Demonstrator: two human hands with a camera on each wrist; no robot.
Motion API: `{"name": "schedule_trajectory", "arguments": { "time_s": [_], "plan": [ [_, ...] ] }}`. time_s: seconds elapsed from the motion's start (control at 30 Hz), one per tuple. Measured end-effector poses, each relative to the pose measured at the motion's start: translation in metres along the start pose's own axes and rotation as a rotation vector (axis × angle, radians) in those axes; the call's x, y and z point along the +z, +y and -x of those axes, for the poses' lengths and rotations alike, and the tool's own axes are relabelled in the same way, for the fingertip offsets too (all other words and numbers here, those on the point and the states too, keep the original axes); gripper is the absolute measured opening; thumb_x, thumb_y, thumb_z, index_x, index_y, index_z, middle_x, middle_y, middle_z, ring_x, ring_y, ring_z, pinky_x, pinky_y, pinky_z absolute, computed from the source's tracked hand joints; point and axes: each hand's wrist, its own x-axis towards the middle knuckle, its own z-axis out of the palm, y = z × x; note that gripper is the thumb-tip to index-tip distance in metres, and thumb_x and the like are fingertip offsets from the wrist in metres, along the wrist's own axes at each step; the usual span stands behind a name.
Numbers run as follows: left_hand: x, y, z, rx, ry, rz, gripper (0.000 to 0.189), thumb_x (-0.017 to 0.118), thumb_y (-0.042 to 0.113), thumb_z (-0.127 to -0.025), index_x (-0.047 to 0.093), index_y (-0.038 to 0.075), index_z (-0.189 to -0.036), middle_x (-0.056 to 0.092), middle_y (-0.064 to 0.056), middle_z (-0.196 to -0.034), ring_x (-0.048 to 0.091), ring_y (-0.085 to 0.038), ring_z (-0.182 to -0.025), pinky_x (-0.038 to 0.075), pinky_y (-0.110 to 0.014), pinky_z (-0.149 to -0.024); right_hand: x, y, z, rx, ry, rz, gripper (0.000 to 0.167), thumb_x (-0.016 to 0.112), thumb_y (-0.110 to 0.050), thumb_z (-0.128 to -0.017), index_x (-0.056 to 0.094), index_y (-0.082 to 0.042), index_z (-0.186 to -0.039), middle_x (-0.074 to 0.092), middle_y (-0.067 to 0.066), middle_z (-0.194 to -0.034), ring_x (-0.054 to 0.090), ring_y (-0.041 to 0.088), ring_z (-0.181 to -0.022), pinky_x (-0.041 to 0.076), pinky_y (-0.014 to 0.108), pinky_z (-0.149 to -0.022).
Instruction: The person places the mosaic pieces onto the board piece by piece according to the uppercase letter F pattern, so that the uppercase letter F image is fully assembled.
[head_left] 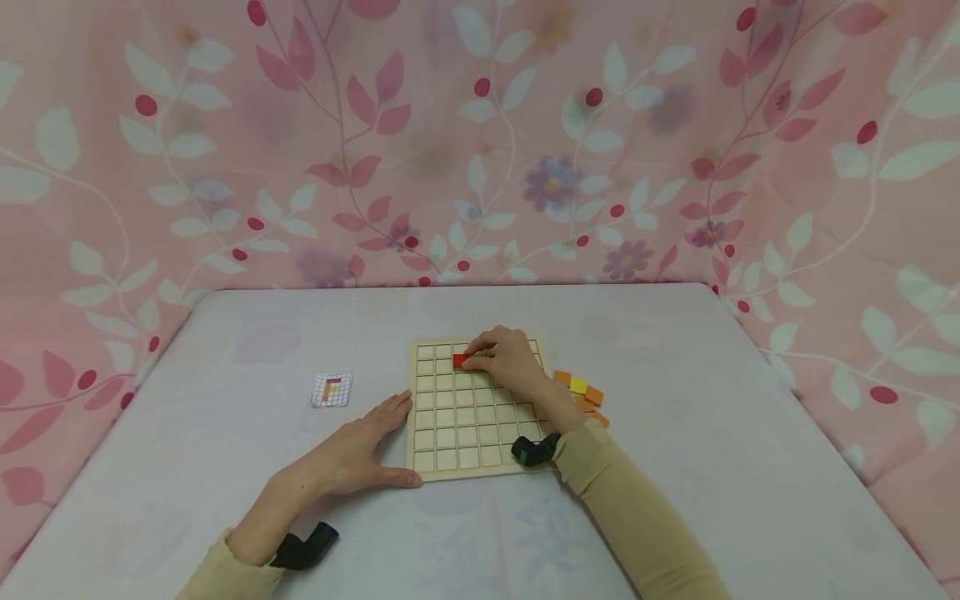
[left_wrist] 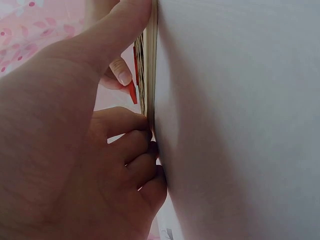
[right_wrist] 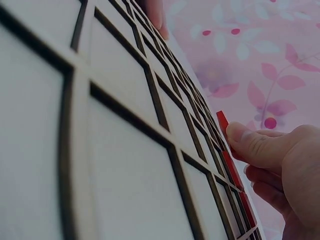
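Note:
A square wooden grid board (head_left: 468, 436) lies on the white-covered table. My right hand (head_left: 510, 362) is over its far rows and pinches a red square tile (right_wrist: 222, 121) between thumb and fingers. The held tile is tilted, with one edge close to the grid. More red tiles (right_wrist: 233, 171) sit in the board's cells beside it, mostly hidden by the hand in the head view. My left hand (head_left: 352, 450) rests at the board's left side, its fingertips touching the edge and its thumb extended to the near left corner.
Orange tiles (head_left: 594, 396) and a yellow tile (head_left: 578, 386) lie in a loose group right of the board, partly behind the right wrist. A small card (head_left: 332, 389) printed with a coloured grid pattern lies to the left. Floral cloth (head_left: 480, 150) hangs behind the table.

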Motion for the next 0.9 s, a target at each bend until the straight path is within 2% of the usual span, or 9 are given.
{"name": "schedule_trajectory", "arguments": {
  "time_s": [0.47, 0.9],
  "plan": [
    [-0.0009, 0.0001, 0.0004, -0.002, -0.004, 0.008, 0.117, 0.078, 0.067, -0.072, 0.028, 0.006, -0.158, 0.020, -0.007, -0.167, 0.017, -0.033, -0.153, 0.025, -0.058, -0.119, 0.0008, 0.0038, 0.0013, -0.046, -0.012, 0.029, 0.016, 0.083, -0.022, -0.082, 0.078, -0.013, -0.095, 0.067, 0.001, -0.092, 0.066, 0.018, -0.092, 0.058, 0.028, -0.080],
    [-0.0007, 0.0003, 0.0001, -0.001, -0.005, 0.003, 0.116, 0.077, 0.067, -0.072, 0.027, 0.006, -0.158, 0.019, -0.006, -0.167, 0.017, -0.032, -0.154, 0.025, -0.057, -0.120, 0.0001, 0.0030, 0.0019, -0.078, -0.004, 0.068, 0.016, 0.083, -0.020, -0.083, 0.079, -0.012, -0.096, 0.068, 0.003, -0.092, 0.066, 0.019, -0.091, 0.058, 0.032, -0.080]
  ]
}}
